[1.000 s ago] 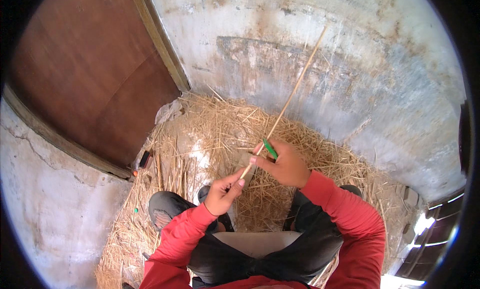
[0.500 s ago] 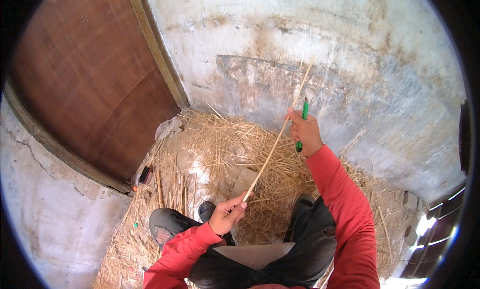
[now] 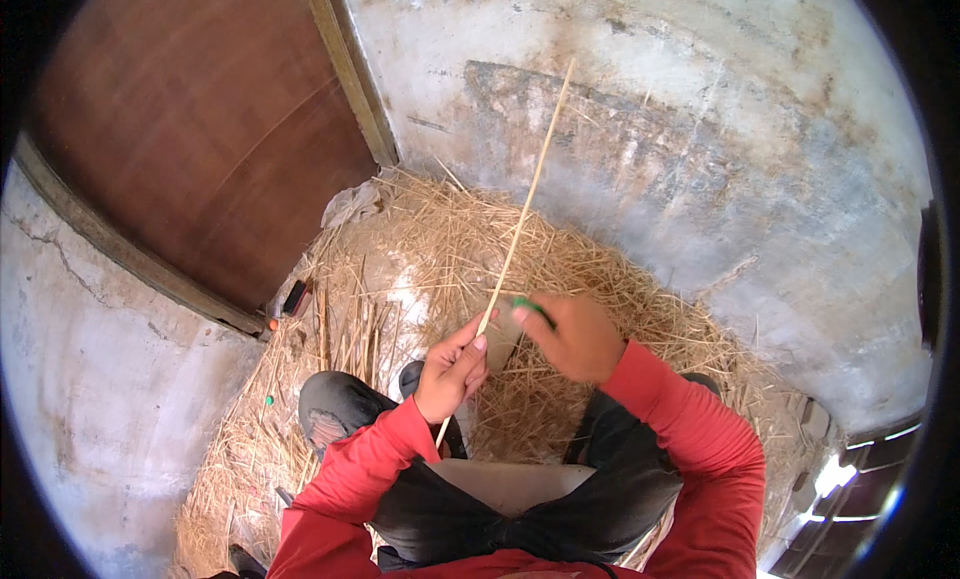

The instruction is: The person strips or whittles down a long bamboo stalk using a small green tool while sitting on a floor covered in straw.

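Left hand: closed round pale stick, nearer hand
Pale stick: long axis slanting up-right beyond those fingers, tail below
Right hand: curled round green tool, just right of left fingertips

Stained pale wall — brown panel in wooden frame — straw-strewn floor.

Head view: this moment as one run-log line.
left hand: gripping pale stalk; right hand: holding green tool; pale stalk: passes through left hand; straw: scattered below
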A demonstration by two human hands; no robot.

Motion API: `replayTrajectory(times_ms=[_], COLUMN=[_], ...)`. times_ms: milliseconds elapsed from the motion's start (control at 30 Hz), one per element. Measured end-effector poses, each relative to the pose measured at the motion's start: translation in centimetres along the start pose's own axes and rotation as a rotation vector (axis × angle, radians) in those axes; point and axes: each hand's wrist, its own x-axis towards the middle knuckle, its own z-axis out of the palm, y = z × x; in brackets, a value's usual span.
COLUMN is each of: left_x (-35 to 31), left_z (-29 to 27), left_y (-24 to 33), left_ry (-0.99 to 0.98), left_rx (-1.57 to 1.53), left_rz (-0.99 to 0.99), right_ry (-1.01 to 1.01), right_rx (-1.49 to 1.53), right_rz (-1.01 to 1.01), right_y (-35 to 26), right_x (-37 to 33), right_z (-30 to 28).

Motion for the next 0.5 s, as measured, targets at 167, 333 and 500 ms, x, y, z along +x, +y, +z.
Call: replayTrajectory(times_ms=[167, 333, 500], left_x=[0.3, -1.0, -0.6], left_z=[0.0, 0.3, -0.4], left_y=[0.2, 0.5, -0.1], left_ry=[0.013, -0.032, -0.012], left_rx=[-0.132, -0.094, -0.102], left_rz=[-0.074, -0.102, -0.077], right_ry=[-0.123, 0.128, 0.053], right_rx=[-0.229, -0.176, -0.127], right_rz=[0.006, 0.022, -0.105], right_y=[-0.6, 1.7, -0.3], right_x=[-0.5, 1.9, -0.4], right_z=[2.0, 0.2, 2.4])
